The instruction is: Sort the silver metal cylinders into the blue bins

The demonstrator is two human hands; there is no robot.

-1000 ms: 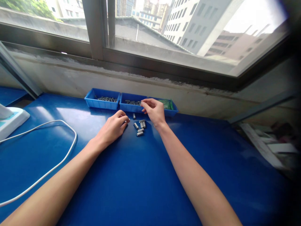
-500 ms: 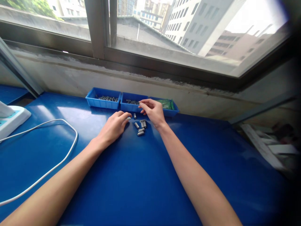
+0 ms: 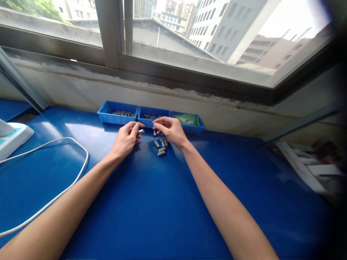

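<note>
My left hand [image 3: 127, 138] pinches a short metal standoff [image 3: 141, 131] between thumb and fingers, just above the table. My right hand [image 3: 170, 130] hovers close by on the right, thumb and fingertips drawn together; whatever is between them, if anything, is too small to make out. Under the right fingers a single standoff [image 3: 154, 133] sits on the table. Nearer to me lies a loose group of several standoffs [image 3: 162, 153], grey and stubby, pointing different ways.
Along the wall stand three blue bins: the left bin [image 3: 116, 117] with small metal screws, the middle bin [image 3: 145, 122] with metal parts, the right bin [image 3: 202, 127] with green packets [image 3: 187, 119]. A white cable [image 3: 87, 155] curves across the blue table [image 3: 162, 209] from the left.
My left hand has drawn back leftward and turned, bringing a standoff into sight in its pinch. My right hand has moved left and slightly down, away from the middle bin.
</note>
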